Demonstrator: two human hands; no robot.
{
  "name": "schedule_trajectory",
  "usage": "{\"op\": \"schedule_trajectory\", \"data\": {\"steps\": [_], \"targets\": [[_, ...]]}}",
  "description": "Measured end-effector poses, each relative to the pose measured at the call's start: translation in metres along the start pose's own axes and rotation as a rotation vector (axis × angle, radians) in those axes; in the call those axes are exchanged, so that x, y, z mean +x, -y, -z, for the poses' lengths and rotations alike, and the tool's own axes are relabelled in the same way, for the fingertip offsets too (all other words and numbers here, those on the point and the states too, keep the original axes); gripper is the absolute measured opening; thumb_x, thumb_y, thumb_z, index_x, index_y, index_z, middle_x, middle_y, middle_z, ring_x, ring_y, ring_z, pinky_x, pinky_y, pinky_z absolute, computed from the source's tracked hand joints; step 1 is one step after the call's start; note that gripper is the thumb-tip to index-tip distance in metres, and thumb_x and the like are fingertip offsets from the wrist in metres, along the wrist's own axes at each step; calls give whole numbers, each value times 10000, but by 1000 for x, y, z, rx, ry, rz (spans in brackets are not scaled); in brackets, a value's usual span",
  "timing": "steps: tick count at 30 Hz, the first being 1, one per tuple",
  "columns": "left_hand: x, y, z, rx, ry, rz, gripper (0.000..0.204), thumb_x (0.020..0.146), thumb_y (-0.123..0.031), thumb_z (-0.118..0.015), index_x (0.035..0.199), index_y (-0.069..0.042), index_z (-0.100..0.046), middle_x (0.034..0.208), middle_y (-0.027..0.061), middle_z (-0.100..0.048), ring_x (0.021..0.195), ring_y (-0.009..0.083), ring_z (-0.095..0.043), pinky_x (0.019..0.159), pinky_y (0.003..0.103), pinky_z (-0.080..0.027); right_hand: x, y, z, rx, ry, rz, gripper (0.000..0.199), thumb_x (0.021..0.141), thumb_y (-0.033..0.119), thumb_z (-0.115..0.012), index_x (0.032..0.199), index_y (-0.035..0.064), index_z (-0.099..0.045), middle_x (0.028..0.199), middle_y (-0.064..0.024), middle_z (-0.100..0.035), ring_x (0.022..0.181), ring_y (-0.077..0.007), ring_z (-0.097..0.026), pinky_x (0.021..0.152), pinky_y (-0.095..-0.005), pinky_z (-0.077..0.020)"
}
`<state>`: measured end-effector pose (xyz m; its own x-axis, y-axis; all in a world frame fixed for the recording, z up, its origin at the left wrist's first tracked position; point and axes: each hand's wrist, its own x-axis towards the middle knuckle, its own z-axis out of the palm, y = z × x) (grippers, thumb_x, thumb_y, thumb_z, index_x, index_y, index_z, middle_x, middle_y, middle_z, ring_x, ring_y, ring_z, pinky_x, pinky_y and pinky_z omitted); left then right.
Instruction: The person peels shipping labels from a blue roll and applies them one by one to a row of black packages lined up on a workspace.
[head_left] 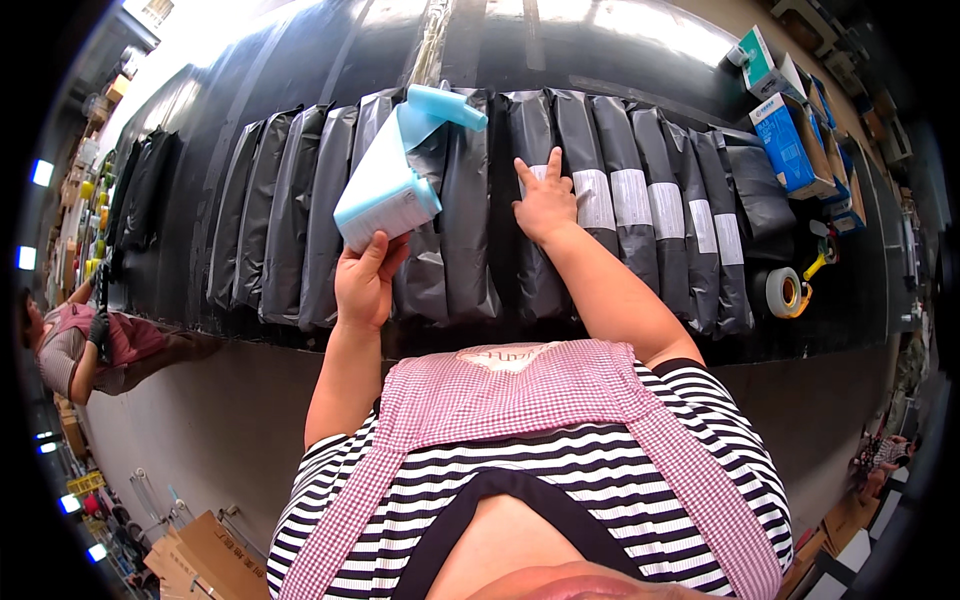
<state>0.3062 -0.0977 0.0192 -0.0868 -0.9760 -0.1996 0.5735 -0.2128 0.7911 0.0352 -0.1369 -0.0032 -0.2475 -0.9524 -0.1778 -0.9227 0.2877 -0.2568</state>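
My left hand (368, 282) pinches the lower end of a light blue strip of labels (378, 180), folded over, its top curled into a loose roll. Under the strip lie dark grey plastic-wrapped packages (470, 230), side by side in a long row on a black table. On one package right of the middle rests my right hand (547, 203), fingers spread and touching a white label (538, 172) partly hidden beneath them. Packages farther right carry white labels (630, 197) across their middles; those on the left (290, 215) show none.
A tape dispenser with a roll of tape (785, 292) lies at the table's right end. Beyond it stand a blue box (785, 145) and a green box (762, 62). More dark packages (148, 190) lie far left, near another person (105, 340) in an apron and dark glove.
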Motion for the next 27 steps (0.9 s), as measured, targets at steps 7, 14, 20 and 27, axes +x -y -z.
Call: {"op": "schedule_trajectory", "data": {"steps": [7, 14, 20, 27], "targets": [[-2, 2, -11, -32, -14, -65, 297, 938, -140, -629, 1196, -15, -551, 1127, 90, -629, 1046, 215, -617, 907, 375, -540, -27, 27, -17, 515, -205, 450, 575, 796, 227, -682, 1318, 59, -507, 1263, -203, -534, 1124, -369, -538, 976, -447, -438], [33, 31, 23, 179, -14, -65, 299, 926, -158, -654, 1184, -23, -585, 1118, 65, -642, 1023, 181, -616, 927, 339, -497, 2, 88, -29, 385, 81, 39, 1203, 698, 384, -792, 1540, 265, 59, 1519, -301, -156, 1288, -486, -387, 1051, -468, -397], [24, 45, 13, 284, 170, 31, 270, 895, -124, -696, 1123, -2, -621, 1077, 51, -659, 1008, 131, -585, 929, 282, -439, 21, 29, -72, 694, -165, 137, 1091, 709, 367, -790, 1545, 233, -103, 1463, -334, -226, 1341, -480, -304, 1115, -438, -310], [22, 48, 8, 138, 132, 1, 289, 893, -126, -699, 1140, 4, -620, 1064, 55, -663, 1018, 138, -587, 938, 284, -442, 4, 27, -56, 651, -76, 138, 950, 781, 254, -690, 1544, 183, -128, 1497, -333, -197, 1401, -447, -228, 1149, -436, -242]]}}
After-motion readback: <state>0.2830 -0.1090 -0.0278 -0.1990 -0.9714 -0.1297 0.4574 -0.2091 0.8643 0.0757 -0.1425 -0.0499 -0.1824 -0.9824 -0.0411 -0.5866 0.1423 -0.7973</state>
